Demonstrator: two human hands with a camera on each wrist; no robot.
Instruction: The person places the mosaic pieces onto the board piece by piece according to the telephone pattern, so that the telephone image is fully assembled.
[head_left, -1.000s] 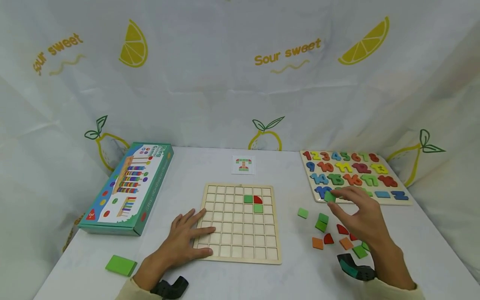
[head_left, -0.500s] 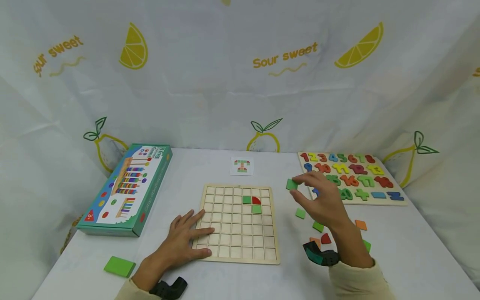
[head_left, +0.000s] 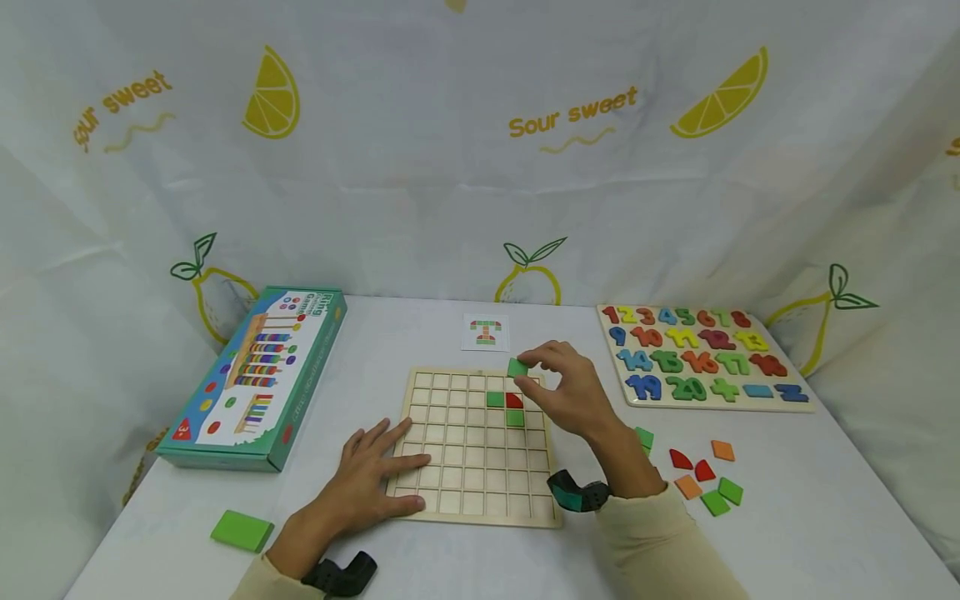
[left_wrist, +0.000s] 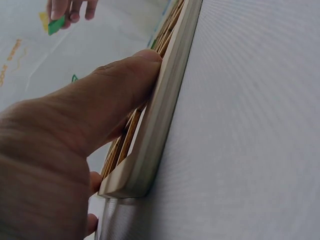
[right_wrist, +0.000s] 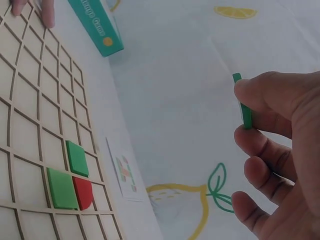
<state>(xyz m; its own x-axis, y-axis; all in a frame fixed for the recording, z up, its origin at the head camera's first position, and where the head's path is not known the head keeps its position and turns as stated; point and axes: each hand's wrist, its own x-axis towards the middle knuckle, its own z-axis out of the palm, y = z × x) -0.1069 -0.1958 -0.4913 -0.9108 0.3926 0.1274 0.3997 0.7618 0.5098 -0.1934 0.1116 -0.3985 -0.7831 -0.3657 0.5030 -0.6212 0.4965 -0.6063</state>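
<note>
My right hand point(head_left: 573, 396) pinches a green square tile point(head_left: 517, 367) between thumb and fingers, above the far right part of the wooden grid board point(head_left: 480, 524). In the right wrist view the same tile point(right_wrist: 243, 107) is seen nearly edge-on, apart from the board. Two green tiles point(head_left: 496, 400) and a red quarter-circle tile point(head_left: 513, 401) sit in cells near the board's far right corner. My left hand point(head_left: 367, 475) rests with spread fingers on the board's left edge. In the left wrist view its thumb point(left_wrist: 125, 75) lies on the board's rim point(left_wrist: 150, 145).
A pattern card point(head_left: 486, 332) lies behind the board. Loose green, red and orange tiles point(head_left: 687, 487) lie to the right, partly behind the right arm. A number puzzle point(head_left: 705, 358) stands back right, a game box point(head_left: 255, 375) left, and a green block point(head_left: 242, 531) front left.
My right hand has carried the green tile leftward, from beside the number puzzle to above the board. The left hand stays in place on the board.
</note>
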